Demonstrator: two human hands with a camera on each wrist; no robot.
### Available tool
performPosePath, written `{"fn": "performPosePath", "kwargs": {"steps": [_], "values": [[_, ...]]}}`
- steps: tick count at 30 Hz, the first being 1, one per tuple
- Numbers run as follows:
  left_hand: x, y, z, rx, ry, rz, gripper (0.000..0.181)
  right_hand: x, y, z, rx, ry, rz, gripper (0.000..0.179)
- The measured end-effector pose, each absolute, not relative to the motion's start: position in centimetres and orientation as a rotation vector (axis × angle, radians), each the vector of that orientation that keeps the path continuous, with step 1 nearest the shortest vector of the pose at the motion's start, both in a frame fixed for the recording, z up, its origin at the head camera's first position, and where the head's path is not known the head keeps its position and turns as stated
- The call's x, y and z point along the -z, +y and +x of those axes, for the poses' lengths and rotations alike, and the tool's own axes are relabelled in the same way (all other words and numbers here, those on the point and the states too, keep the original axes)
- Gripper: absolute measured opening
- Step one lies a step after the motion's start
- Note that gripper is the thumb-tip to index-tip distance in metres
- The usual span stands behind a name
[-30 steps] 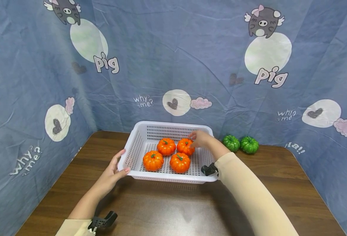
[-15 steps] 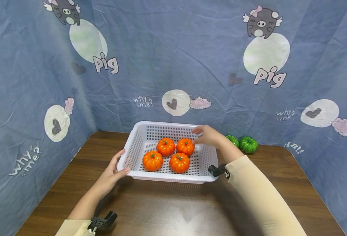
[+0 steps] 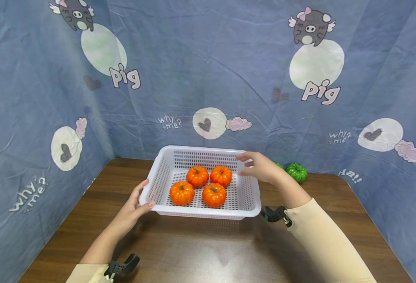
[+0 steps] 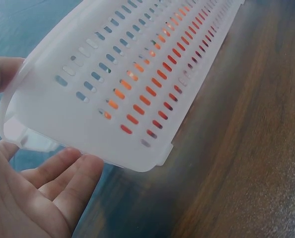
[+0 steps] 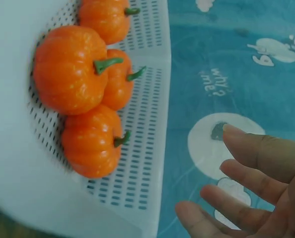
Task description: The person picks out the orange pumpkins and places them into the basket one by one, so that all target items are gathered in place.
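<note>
A white perforated plastic basket holds several glossy orange pumpkins with green stems. At its left end, my left hand grips the rim near the front corner. In the left wrist view, the thumb lies at the rim and the fingers are against the outer wall. My right hand is at the basket's back right corner, fingers spread and holding nothing. The right wrist view has this hand apart from the pumpkins.
Behind my right hand, a green pumpkin stands on the wooden table; another is mostly hidden by that hand. A blue printed cloth hangs close behind the basket and along both sides.
My right hand has drawn back to the right, away from the rear orange pumpkin, and covers most of one green pumpkin. The left hand and the basket stay in place.
</note>
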State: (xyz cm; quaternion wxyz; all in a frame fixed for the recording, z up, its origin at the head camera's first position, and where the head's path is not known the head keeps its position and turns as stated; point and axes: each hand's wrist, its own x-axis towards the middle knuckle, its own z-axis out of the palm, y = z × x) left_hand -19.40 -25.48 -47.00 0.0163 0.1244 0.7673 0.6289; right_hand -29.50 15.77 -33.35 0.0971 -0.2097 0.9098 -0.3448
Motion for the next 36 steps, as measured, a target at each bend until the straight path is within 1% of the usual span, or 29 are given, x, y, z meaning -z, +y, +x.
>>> {"fn": "performPosePath", "kwargs": {"steps": [12,24,29,36], "values": [[47.1,-25.5,-19.4,-1.953,2.395,0.373,0.078,33.9,18.4,-26.6,1.051,2.771,-0.651,0.051],[47.1,-25.3,-19.4,-1.941,2.415,0.353,0.077,34.9,21.4,-24.0,1.114,2.856,-0.594,0.049],[47.1,-25.3,-19.3,-1.935,2.427,0.354,0.077,35.4,22.6,-23.2,1.140,2.898,-0.638,0.047],[47.1,-25.3,-19.3,-1.935,2.448,0.366,0.077,36.3,24.1,-22.2,1.037,3.027,-0.640,0.048]]}}
